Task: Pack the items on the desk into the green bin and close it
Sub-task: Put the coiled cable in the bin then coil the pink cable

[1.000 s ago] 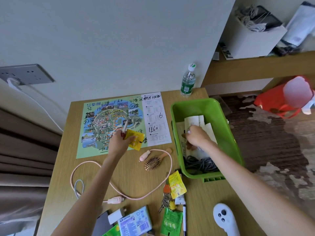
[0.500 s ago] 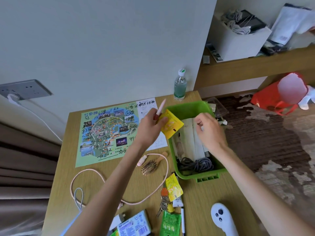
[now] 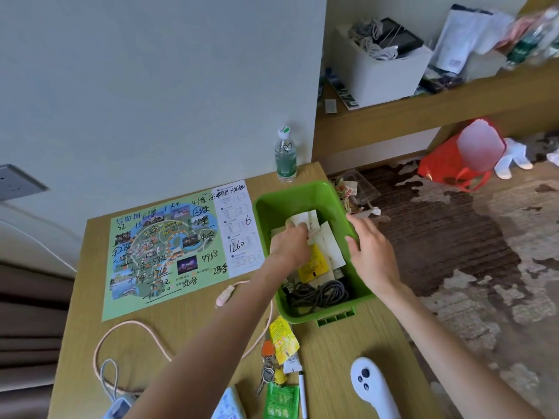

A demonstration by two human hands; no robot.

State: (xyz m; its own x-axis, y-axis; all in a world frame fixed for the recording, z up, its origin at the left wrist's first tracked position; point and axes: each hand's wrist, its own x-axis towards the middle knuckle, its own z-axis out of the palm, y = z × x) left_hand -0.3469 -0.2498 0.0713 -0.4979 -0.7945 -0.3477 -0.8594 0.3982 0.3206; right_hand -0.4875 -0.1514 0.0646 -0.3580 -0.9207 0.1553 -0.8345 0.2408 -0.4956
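Desk [image 3: 193,328], map [image 3: 169,252] handwritten "1260", L hand [image 3: 290,243] grip closed on papers [image 3: 305,222] in green bin [image 3: 302,196], R hand [image 3: 372,252] open.

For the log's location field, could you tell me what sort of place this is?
Probably a hotel or guest room: a wooden desk against the wall, patterned carpet, and a marked-up tourist map.

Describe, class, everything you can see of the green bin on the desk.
The green bin is a bright, glossy, plastic-looking rectangular tub with rounded corners and a slotted tab on its near edge. It sits open and upright at the desk's right edge. Inside lie white papers, a yellow packet and a coiled dark cable. The left hand reaches inside; the right hand rests on its right rim.
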